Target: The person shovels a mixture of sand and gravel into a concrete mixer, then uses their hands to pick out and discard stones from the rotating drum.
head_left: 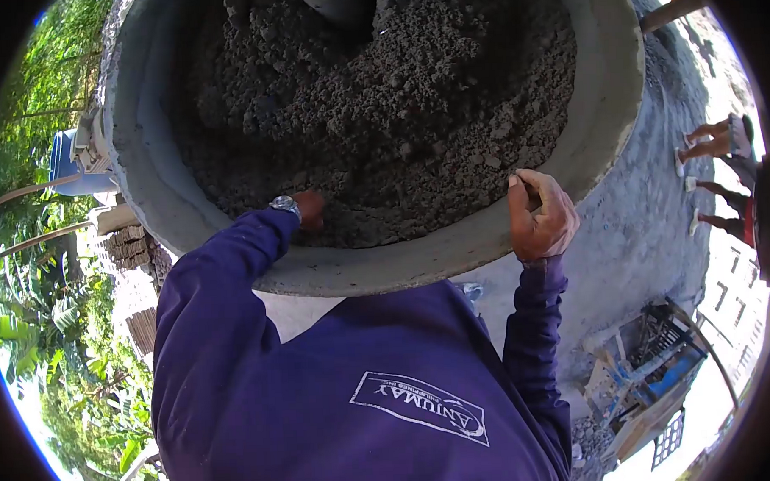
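A large round mixing drum with a grey, coated rim [386,270] stands close against my body. Dark, crumbly cement mix [354,97] fills its inside. At the top of the view a grey, mortar-covered part [338,3] sticks into the mix. My left hand [310,211], with a watch [285,207] on the wrist, reaches over the near rim down to the mix; its fingers are hidden. My right hand [544,216] is at the right part of the rim, thumb and forefinger curled together in a pinch. Whatever lies between those fingertips is too small to tell.
A blue drum [70,162] and stacked blocks [127,247] stand at the left, beside greenery. Two people's legs [712,140] show at the far right. A pile of scrap and a blue frame [661,375] lie on the concrete ground [631,249] at lower right.
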Demonstrator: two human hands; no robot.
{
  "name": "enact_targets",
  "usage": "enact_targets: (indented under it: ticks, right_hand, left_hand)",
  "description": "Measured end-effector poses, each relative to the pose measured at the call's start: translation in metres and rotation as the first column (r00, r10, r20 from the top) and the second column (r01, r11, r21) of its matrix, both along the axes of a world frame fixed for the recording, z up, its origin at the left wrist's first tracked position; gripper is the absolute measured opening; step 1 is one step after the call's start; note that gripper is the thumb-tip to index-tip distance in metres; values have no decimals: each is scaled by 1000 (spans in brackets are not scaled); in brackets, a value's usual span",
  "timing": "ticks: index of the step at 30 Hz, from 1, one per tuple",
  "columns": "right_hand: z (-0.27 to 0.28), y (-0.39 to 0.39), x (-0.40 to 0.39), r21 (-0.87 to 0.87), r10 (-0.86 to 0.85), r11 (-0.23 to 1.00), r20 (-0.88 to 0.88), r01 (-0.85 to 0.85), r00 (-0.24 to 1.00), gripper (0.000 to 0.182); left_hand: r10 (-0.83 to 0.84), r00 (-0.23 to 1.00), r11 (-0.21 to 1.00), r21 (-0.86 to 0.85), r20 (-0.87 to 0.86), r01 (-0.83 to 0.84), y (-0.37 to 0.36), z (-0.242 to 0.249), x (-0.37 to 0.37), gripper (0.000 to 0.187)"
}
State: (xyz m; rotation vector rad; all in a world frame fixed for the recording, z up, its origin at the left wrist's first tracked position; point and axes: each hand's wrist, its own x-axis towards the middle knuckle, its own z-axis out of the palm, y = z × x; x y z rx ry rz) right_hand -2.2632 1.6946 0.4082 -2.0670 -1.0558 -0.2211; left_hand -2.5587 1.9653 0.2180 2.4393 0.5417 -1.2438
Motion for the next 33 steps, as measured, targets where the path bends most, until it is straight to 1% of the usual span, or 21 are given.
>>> enact_targets:
  ticks: [1,3,5,7,9,10,12,13,14,15,16,18,19,21,22,24,26,28,29,30,33]
  right_hand:
    - [1,-1,0,1,6,1000,10,-6,1000,10]
    - [2,-2,-1,-11,-20,1000,-22,20,1000,10]
    - [1,0,-1,-16,-36,999,-39,35,999,9]
    - [1,-1,-1,-28,-36,999,-36,35,999,9]
    - [1,0,-1,-33,-28,999,-10,28,1000,9]
    - [1,0,0,-33,-12,999,2,12,1000,9]
    - [3,0,1,-60,1,998,39,1,999,9]
    - [4,0,-1,-61,-16,998,-7,16,1000,9]
    - [4,1,-4,-59,-34,998,-52,31,998,8]
    - [4,1,-5,-59,-33,998,-44,30,999,8]
    - [5,2,-5,-67,-21,998,-18,19,1000,8]
    - [7,1,-2,-78,-16,997,19,18,1000,8]
    - [7,1,-2,-77,-15,997,22,17,1000,7]
    - [5,1,-1,-61,1,998,30,0,1000,7]
    - [5,0,-1,-54,3,999,32,-1,999,7]
    - [5,0,0,-41,16,999,35,-15,999,7]
    - [3,1,0,-16,21,1000,48,-20,999,8]
    - [5,0,2,-26,53,998,68,-51,996,9]
    - [10,-1,0,-42,61,997,13,-61,998,7]
    - [10,-2,2,-38,80,996,20,-79,997,7]
    - [9,-4,5,-85,143,986,34,-140,989,10]
  left_hand:
    - [-22,1000,1000,-5,-2,22,2,13,16,42]
    - [225,942,974,-89,247,-209,-5,39,49,36]
    - [363,868,925,-244,339,-291,-6,37,90,38]
    - [264,795,964,-166,546,-206,-16,5,128,40]
    - [178,630,983,-112,756,-143,-40,-21,162,47]
    - [184,617,982,-123,765,-141,-54,-21,180,47]
    - [51,724,986,79,688,-145,-80,-18,212,57]
    - [58,720,986,72,692,-149,-88,-26,227,57]
    - [52,807,985,103,588,-138,-90,-42,244,48]
    - [45,879,983,134,475,-123,-88,-40,254,40]
    - [45,872,983,135,488,-126,-86,-38,261,40]
    - [-65,948,990,137,312,23,-85,-32,275,28]
    - [-74,946,990,137,316,32,-85,-29,279,28]
    - [-50,945,998,56,324,34,-79,-21,280,29]
    - [-51,944,998,63,325,33,-79,-15,278,29]
    - [-128,937,990,92,325,104,-81,0,274,30]
    - [-125,946,987,134,299,89,-85,-14,276,30]
    - [-118,958,990,111,262,92,-96,-15,276,29]
    - [-88,952,990,127,293,52,-100,-38,278,28]
    - [-72,951,991,132,299,33,-103,-47,283,28]
    - [-3,963,988,149,271,-39,-101,-50,283,25]
